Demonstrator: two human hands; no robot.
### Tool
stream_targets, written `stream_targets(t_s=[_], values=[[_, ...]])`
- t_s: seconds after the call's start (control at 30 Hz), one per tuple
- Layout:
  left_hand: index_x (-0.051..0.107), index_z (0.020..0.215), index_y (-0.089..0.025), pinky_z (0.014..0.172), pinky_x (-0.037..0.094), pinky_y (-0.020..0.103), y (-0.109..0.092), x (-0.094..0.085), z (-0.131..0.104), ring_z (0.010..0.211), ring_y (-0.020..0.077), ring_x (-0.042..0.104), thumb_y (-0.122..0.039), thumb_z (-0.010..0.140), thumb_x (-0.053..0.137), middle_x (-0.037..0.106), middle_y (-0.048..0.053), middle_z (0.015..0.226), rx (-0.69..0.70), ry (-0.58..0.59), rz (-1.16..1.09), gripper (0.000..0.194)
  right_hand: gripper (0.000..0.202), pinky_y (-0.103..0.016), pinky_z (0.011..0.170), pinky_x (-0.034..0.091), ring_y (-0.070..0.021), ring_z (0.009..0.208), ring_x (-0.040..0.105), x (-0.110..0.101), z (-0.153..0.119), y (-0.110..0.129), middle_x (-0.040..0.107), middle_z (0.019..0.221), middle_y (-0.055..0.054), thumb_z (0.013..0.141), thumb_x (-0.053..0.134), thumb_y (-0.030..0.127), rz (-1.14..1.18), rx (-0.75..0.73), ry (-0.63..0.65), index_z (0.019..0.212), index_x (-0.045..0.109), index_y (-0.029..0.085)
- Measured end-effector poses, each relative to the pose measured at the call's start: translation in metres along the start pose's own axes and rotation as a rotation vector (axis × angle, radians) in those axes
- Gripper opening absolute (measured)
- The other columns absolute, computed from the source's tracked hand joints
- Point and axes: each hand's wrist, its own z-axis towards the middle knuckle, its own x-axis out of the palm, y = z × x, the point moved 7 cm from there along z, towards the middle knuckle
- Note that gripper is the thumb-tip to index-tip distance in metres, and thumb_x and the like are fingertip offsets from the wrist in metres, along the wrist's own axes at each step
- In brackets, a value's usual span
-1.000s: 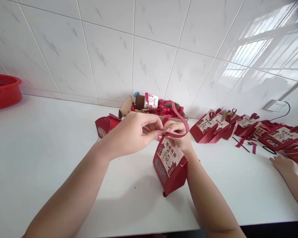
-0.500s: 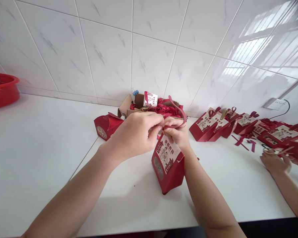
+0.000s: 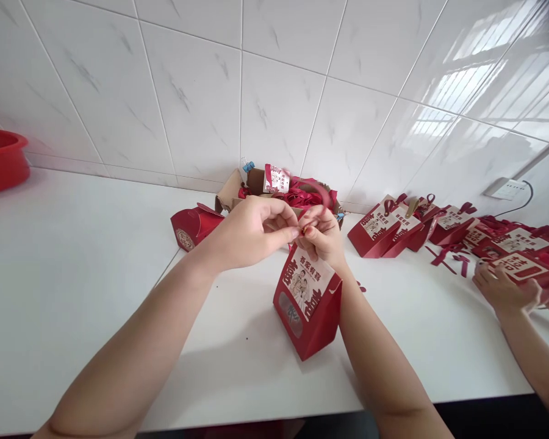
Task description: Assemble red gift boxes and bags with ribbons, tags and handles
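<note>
Ribbon point(image 3: 318, 190) loop's swung up and blurry now; both hands, left point(image 3: 251, 231) and right point(image 3: 322, 239), keep a pinched grip on it over the box point(image 3: 307, 302), steadying it on the tabletop point(image 3: 73, 256).

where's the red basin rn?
Head view: the red basin sits at the far left edge of the white counter, against the tiled wall, well left of the left hand and the red gift box.
</note>
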Motion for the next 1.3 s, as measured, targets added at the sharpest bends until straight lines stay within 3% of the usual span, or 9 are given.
stream_targets(t_s=[0.13, 0.23, 0.3, 0.4, 0.53, 0.83, 1.0, 1.3], values=[[0.063, 0.073, -0.016, 0.059, 0.051, 0.025, 0.003, -0.013, 0.001, 0.065, 0.0138, 0.063, -0.023, 0.081, 0.060, 0.067, 0.002, 0.070, 0.026, -0.219, 0.088, 0.011, 0.034, -0.020, 0.031, 0.023, -0.0003, 0.027, 0.030, -0.002, 0.002, 0.006, 0.059, 0.059, 0.010, 0.070, 0.077, 0.046, -0.019, -0.033, -0.103, 0.075, 0.053, 0.022], [0.062, 0.071, -0.016, 0.062, 0.050, 0.026, -0.003, -0.021, -0.003, 0.065, 0.0137, 0.063, -0.022, 0.080, 0.058, 0.068, 0.002, 0.072, 0.108, -0.381, 0.264, 0.011, 0.034, -0.020, 0.032, 0.025, -0.0013, 0.031, 0.034, -0.003, 0.000, 0.014, 0.060, 0.058, 0.007, 0.068, 0.077, 0.048, -0.124, -0.006, -0.216, 0.075, 0.059, 0.020], [0.061, 0.071, -0.017, 0.063, 0.050, 0.026, -0.006, -0.020, -0.005, 0.066, 0.0141, 0.063, -0.022, 0.080, 0.056, 0.069, 0.002, 0.072, 0.157, -0.424, 0.363, 0.011, 0.032, -0.020, 0.035, 0.031, -0.0039, 0.038, 0.043, -0.003, -0.002, 0.019, 0.061, 0.059, 0.004, 0.066, 0.079, 0.045, -0.183, 0.007, -0.278, 0.079, 0.066, 0.019], [0.060, 0.072, -0.018, 0.062, 0.050, 0.025, -0.008, -0.014, -0.005, 0.066, 0.0146, 0.064, -0.021, 0.080, 0.056, 0.069, 0.001, 0.071, 0.198, -0.420, 0.436, 0.010, 0.028, -0.021, 0.042, 0.042, -0.0089, 0.053, 0.055, 0.000, -0.005, 0.024, 0.065, 0.065, 0.001, 0.064, 0.081, 0.039, -0.217, 0.007, -0.310, 0.082, 0.071, 0.020], [0.060, 0.073, -0.018, 0.064, 0.051, 0.026, -0.006, -0.010, -0.003, 0.068, 0.0156, 0.065, -0.022, 0.080, 0.056, 0.070, 0.001, 0.073, 0.183, -0.381, 0.454, 0.010, 0.023, -0.023, 0.046, 0.048, -0.0122, 0.059, 0.060, 0.001, -0.006, 0.026, 0.068, 0.068, 0.000, 0.064, 0.081, 0.038, -0.275, 0.010, -0.322, 0.077, 0.073, 0.020], [0.060, 0.073, -0.017, 0.062, 0.048, 0.026, -0.006, -0.007, -0.002, 0.066, 0.0153, 0.063, -0.021, 0.083, 0.053, 0.068, 0.002, 0.070, 0.198, -0.353, 0.446, 0.013, 0.014, -0.023, 0.052, 0.049, -0.0116, 0.060, 0.060, 0.001, -0.008, 0.035, 0.071, 0.069, 0.000, 0.072, 0.075, 0.035, -0.388, -0.087, -0.326, 0.074, 0.075, 0.021], [0.058, 0.073, -0.018, 0.061, 0.046, 0.027, -0.004, -0.004, 0.000, 0.067, 0.0163, 0.063, -0.019, 0.083, 0.051, 0.068, 0.002, 0.072, 0.188, -0.356, 0.443, 0.013, 0.019, -0.024, 0.049, 0.046, -0.0112, 0.055, 0.056, 0.003, -0.006, 0.035, 0.068, 0.062, 0.000, 0.075, 0.070, 0.038, -0.478, -0.100, -0.313, 0.071, 0.075, 0.020], [0.062, 0.074, -0.016, 0.064, 0.051, 0.024, 0.004, -0.002, 0.004, 0.070, 0.0147, 0.064, -0.023, 0.083, 0.057, 0.068, 0.003, 0.075, 0.095, -0.284, 0.131, 0.012, 0.019, -0.024, 0.048, 0.042, -0.0101, 0.053, 0.051, 0.002, -0.007, 0.038, 0.064, 0.059, 0.001, 0.078, 0.068, 0.037, -0.477, -0.160, -0.274, 0.071, 0.074, 0.020]])
